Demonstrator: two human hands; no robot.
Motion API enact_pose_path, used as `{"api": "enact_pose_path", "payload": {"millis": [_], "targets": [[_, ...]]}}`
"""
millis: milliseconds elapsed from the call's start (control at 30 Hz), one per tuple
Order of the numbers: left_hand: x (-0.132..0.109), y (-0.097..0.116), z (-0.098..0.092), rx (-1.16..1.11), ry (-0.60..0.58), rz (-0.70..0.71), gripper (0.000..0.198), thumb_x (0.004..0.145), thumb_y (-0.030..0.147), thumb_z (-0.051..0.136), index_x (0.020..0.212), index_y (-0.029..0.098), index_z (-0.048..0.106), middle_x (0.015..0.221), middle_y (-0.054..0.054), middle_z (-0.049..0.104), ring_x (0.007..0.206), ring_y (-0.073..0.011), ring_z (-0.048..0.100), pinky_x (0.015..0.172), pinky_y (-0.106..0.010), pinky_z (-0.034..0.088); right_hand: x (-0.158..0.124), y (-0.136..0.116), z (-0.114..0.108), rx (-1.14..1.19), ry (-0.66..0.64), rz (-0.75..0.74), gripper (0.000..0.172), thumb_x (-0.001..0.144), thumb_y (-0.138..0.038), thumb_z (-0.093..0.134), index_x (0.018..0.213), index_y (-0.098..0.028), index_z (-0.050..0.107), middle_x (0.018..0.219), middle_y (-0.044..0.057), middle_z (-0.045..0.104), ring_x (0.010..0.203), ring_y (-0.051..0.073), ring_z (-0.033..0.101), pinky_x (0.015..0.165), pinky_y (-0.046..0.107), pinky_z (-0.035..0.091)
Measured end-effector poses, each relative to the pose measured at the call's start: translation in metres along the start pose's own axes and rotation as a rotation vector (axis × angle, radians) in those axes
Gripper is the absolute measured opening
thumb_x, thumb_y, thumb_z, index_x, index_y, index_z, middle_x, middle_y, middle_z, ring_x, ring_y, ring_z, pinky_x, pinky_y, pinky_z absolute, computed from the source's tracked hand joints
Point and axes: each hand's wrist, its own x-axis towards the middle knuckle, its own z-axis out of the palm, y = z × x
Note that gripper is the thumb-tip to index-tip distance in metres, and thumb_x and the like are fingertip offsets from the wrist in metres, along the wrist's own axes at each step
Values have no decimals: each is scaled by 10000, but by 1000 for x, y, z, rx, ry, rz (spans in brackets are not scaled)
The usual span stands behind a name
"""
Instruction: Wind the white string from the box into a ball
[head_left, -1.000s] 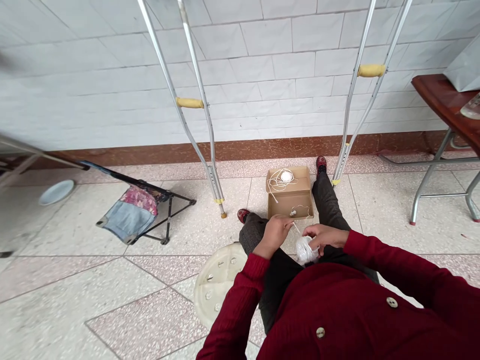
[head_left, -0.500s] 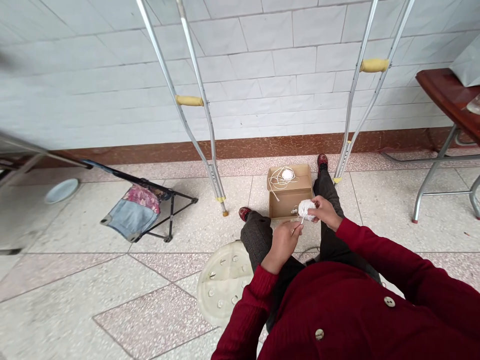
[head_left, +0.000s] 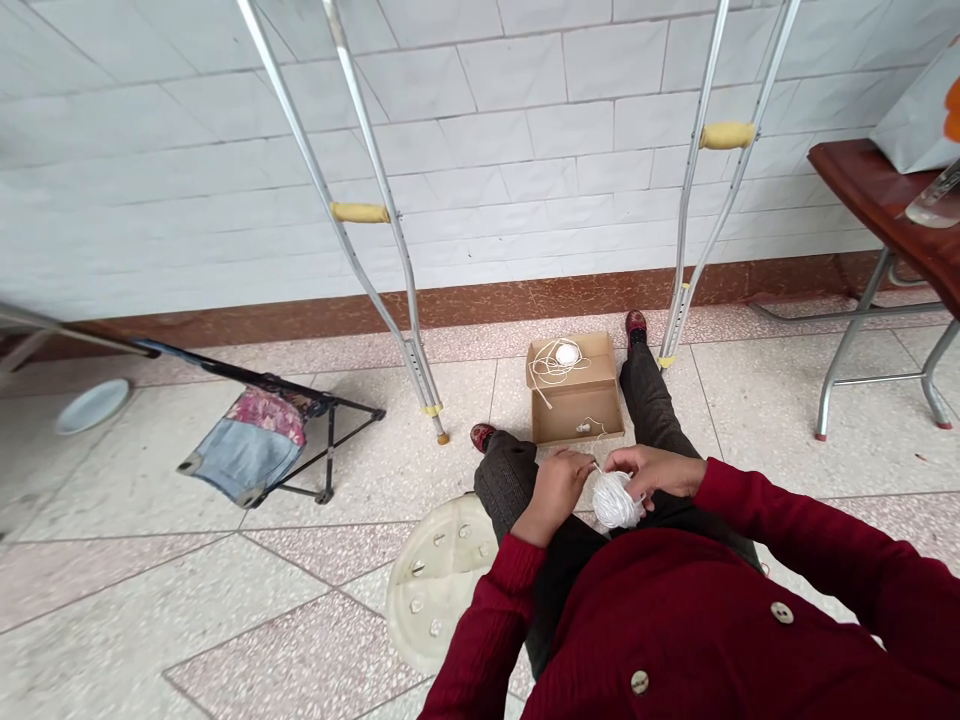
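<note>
My right hand (head_left: 651,473) is closed round the far right side of a ball of white yarn (head_left: 616,501), held low between my thighs. Just left of it, my left hand (head_left: 561,486) pinches the white strand that leads to the ball. Beyond my hands, an open cardboard box (head_left: 576,410) rests on the floor between my feet. On its lid lie a small white ball (head_left: 568,355) and loose loops of white cord (head_left: 546,372). A small white piece with a thin strand (head_left: 584,428) sits inside the box.
Two metal crutches, one on the left (head_left: 409,300) and one on the right (head_left: 686,230), lean against the tiled wall. A folding stool (head_left: 247,440) stands left, a round pale plastic stool top (head_left: 435,580) beside my leg. At right is a red-brown table (head_left: 877,200).
The yarn ball has come closer to my body and turned, with my right hand now over its far side. My left hand has shifted slightly left. The view has moved a little.
</note>
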Motion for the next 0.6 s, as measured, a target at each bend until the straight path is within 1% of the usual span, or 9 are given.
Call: {"api": "enact_pose_path", "payload": {"millis": [33,67,133,233,300,367,433,533,600], "targets": [[3,1,-5,55,-7,30,268,932,227,521,734,184,697,745,-37,707,730,-163,622,933,-348,436,3,7,-3,-42,36,40,410,588,-149,692,979,-179,571,767,-27,635,455,102,585,367,180,411],[5,4,-9,116,-11,48,280,938,238,515,728,184,691,737,-38,703,721,-163,616,954,-362,425,8,13,-7,-89,111,63,387,594,-153,683,960,-177,560,741,-30,628,436,105,578,361,186,407],[8,12,-13,213,-12,57,296,944,243,503,716,177,680,717,-47,691,707,-168,608,962,-374,421,21,22,-17,-212,321,63,353,592,-156,682,914,-175,539,675,-40,599,409,109,559,352,195,396],[9,26,-6,265,16,34,306,956,239,467,743,167,675,723,-68,681,723,-188,610,910,-366,444,42,25,-29,-396,621,-17,368,565,-161,710,877,-184,515,638,-56,562,404,104,538,356,200,395],[7,32,2,250,34,-8,306,960,245,461,754,163,672,730,-77,677,739,-205,614,837,-350,460,50,21,-32,-388,731,-84,380,564,-171,708,889,-189,513,675,-54,563,429,98,539,370,205,416],[2,32,8,174,23,-62,311,958,244,465,733,164,665,720,-66,671,738,-205,617,757,-316,459,54,14,-30,-258,769,-158,389,574,-188,691,922,-191,517,741,-41,575,482,100,559,392,213,452],[-5,28,13,27,1,-99,325,960,239,466,710,167,660,712,-42,672,734,-186,623,716,-279,449,52,8,-27,-101,764,-232,417,571,-206,686,953,-190,520,803,-27,589,525,105,577,405,219,472],[-16,19,20,-211,-24,-89,348,972,252,452,712,174,669,727,-10,688,733,-149,635,719,-239,447,45,-2,-22,87,773,-300,417,576,-244,692,949,-187,514,825,-11,615,511,102,578,398,209,444],[-21,12,24,-266,-31,-67,347,971,253,459,714,174,678,736,-6,697,739,-142,639,735,-234,450,36,-8,-19,205,743,-288,367,612,-272,677,928,-188,509,783,-5,630,488,97,575,400,195,413]]}}
